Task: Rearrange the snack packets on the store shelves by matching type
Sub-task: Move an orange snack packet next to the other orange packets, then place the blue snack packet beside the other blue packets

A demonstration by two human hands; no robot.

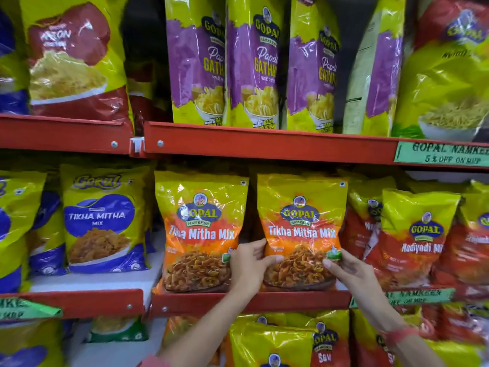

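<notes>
An orange and yellow Tikha Mitha Mix packet [301, 221] stands upright on the middle shelf [251, 300]. My left hand [250, 263] grips its lower left edge and my right hand [346, 268] grips its lower right corner. A second matching Tikha Mitha Mix packet [198, 229] stands just to its left, partly behind my left hand. A blue and yellow Tikha Mitha Mix packet [103, 221] stands further left. Red and yellow Nadiyadi Mix packets [418, 234] stand to the right, touching the held packet's side.
The top shelf [264, 143] holds several purple Papdi Gathiya packets [251, 64], a red sev packet [74, 59] at left and a yellow-green one [447, 75] at right. Green discount labels [444, 152] hang on the shelf lips. Sev packets [291, 340] fill the lower shelf.
</notes>
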